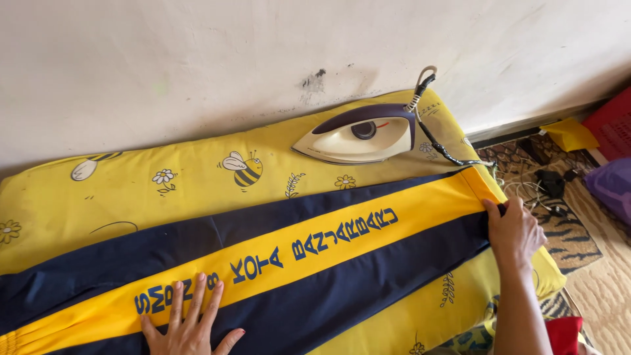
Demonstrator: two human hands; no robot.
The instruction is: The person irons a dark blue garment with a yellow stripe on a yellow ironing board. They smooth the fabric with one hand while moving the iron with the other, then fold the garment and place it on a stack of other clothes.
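A navy trouser leg (263, 289) with a wide yellow stripe and blue lettering lies stretched across a yellow bee-print pad (164, 190). My left hand (190, 325) presses flat on the stripe near the bottom left, fingers spread. At the right end of the leg, my right hand (516, 230) is closed on the hem. A cream and purple iron (358, 135) rests on its side on the pad by the wall, apart from both hands, with its black cord (447, 148) trailing right.
A scuffed white wall (197, 66) runs close behind the pad. To the right, a patterned rug (578, 236) holds tangled cables, a yellow cloth (568, 135), and purple and red items. Red fabric (565, 332) lies near my right forearm.
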